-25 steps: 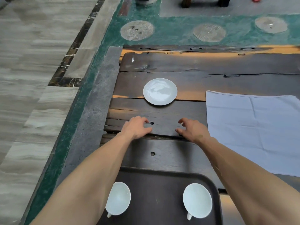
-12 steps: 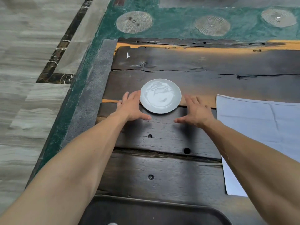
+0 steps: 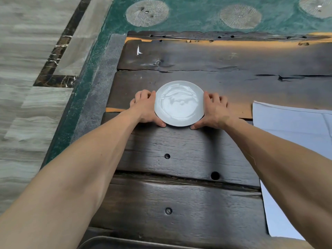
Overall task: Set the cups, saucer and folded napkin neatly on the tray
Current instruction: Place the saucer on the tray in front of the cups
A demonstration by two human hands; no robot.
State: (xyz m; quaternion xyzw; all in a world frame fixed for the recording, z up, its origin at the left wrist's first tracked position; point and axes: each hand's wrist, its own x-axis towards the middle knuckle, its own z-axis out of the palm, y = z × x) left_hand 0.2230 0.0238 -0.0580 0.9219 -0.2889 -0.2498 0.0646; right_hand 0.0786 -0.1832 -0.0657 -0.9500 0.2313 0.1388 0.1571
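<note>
Only tray [image 3: 125,242] rim showing, napkin [image 3: 294,133] cropped, left hand [image 3: 145,109], right hand [image 3: 214,111] gripping saucer [image 3: 179,103] edges

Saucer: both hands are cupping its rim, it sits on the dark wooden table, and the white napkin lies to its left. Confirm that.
One thing is wrong: the napkin lies to the right of the saucer, not the left, as the head view shows. The rest stands: the left hand and right hand cup the saucer's rim from either side, and it sits on the dark wooden table.
</note>
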